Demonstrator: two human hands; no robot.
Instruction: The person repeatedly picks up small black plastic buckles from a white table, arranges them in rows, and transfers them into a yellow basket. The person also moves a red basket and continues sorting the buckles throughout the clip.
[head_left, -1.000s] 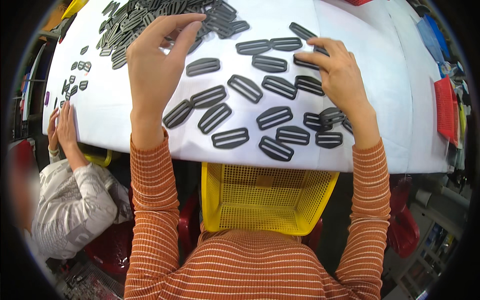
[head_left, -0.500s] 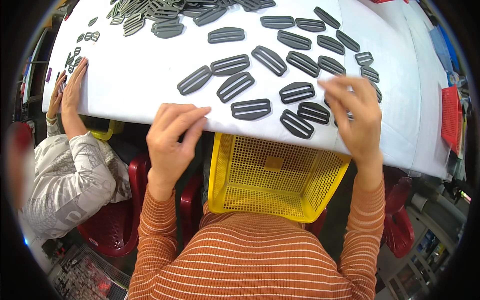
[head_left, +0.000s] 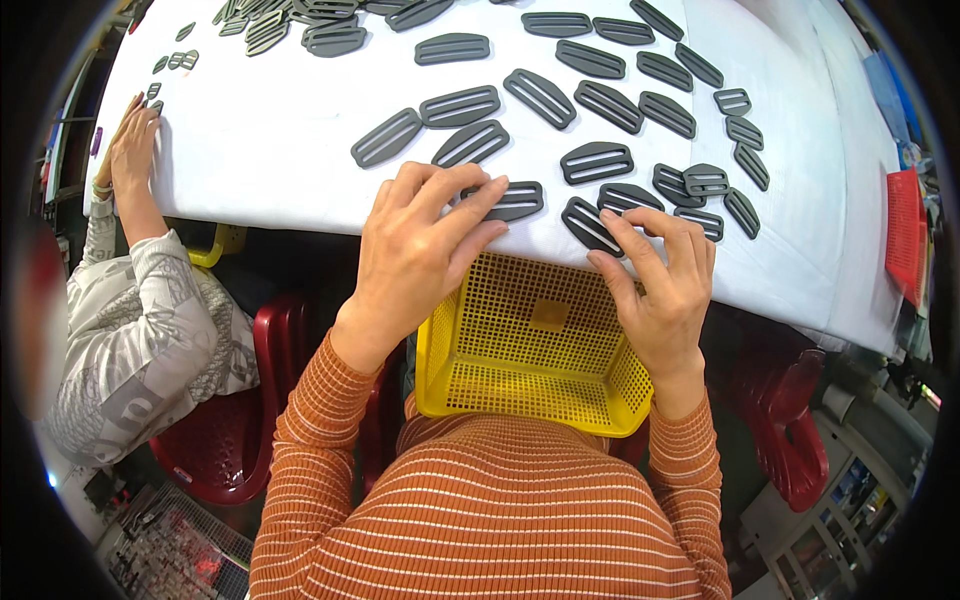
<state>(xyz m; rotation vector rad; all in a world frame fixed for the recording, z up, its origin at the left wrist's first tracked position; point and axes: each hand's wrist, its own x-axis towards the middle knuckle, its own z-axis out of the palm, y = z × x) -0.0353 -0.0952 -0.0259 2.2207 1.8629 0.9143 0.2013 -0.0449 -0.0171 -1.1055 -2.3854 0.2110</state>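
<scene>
Dark grey slotted strap buckles lie spread on the white-covered table. My left hand reaches over one strap buckle near the table edge, its fingertips covering the left part. The fingers are bent but apart. Just right of it, my right hand has thumb and forefinger spread beside a slanted strap buckle, the fingertips at its right side. That buckle lies flat on the cloth. Below both hands, a yellow perforated basket sits between me and the table, with nothing visible in it.
A heap of buckles lies at the far left of the table. Another person's hands are at the left edge by several smaller buckles. A red basket stands at the right, and red plastic chairs flank me.
My left hand has moved right onto a buckle. My right hand has come down and left from over the right-hand buckles to the slanted one. The other person's hands have shifted slightly.
</scene>
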